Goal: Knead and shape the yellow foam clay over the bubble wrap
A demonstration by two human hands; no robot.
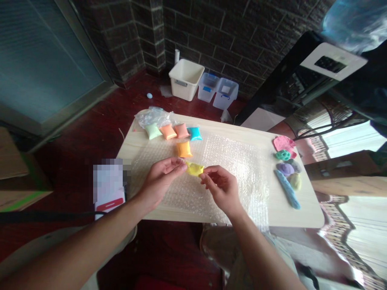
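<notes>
Door side: bluish panel [51, 60] in a grey frame, far left; cardboard box [18, 177] with a green stripe below it.
Floor: dark red, glossy wood [87, 133]; white box [110, 197] with red label by table's left end, partly pixelated.
Table: pale wood top [308, 211], rounded corners, near edge toward the person.
Table, far left: crumpled clear bag [154, 116], touching the row of packets.
Packets: light green [153, 131], orange [168, 131], salmon [182, 130], teal [195, 133], in a row; amber packet [184, 149] nearer the hands.
Left hand [160, 177]: thumb and fingertips pinched together on the left end of the yellow piece [195, 168].
Yellow piece: between both hands, above the bubble wrap [238, 169].
Back wall: dark brick [208, 28]; white bin [186, 82] and two clear tubs [208, 89] on the floor against it.
Right hand [222, 187]: thumb and forefinger closed on the piece's right end, other fingers loosely curled.
Table, right end: pink lump [283, 143], green lump [282, 155], purple lump [285, 169], blue roll [287, 189], grouped close.
Right side: black appliance [281, 80] with grey panel; patterned curtain [363, 233] by brighter light.
</notes>
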